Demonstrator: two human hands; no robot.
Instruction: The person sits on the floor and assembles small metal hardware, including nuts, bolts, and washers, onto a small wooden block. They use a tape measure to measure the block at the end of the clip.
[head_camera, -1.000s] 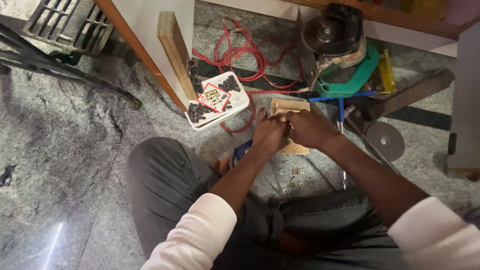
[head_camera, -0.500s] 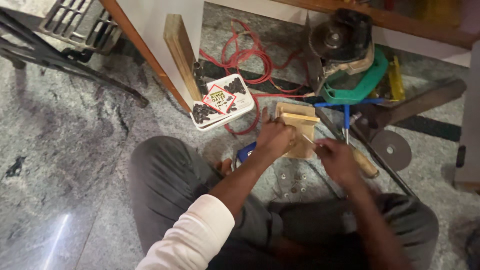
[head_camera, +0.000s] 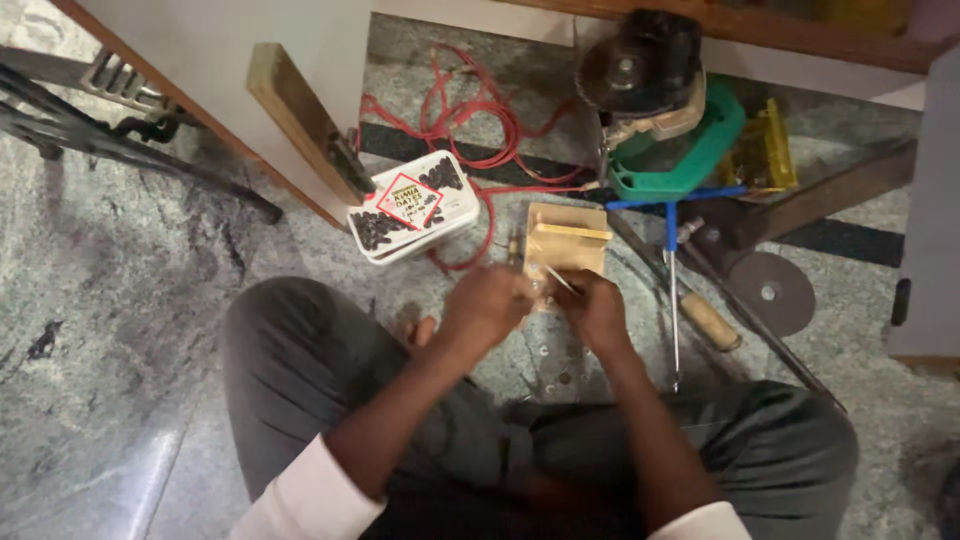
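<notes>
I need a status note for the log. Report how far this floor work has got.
Done: little can be confirmed; small washers lie loose on the floor. In hand: left hand and right hand meet at the small wooden block, the right pinching a thin metal pin. Left: the screwdriver lies untouched.

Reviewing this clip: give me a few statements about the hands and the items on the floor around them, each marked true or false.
1. Both hands, the left hand and the right hand, meet at the small wooden block. True.
2. The right hand grips the wooden-handled screwdriver. False: it lies on the floor to the right, untouched.
3. A white box lies left of the block. True.
4. The red cable is coiled in the person's lap. False: it lies on the floor beyond the box.
5. A thin metal piece shows between the hands. True.
</notes>
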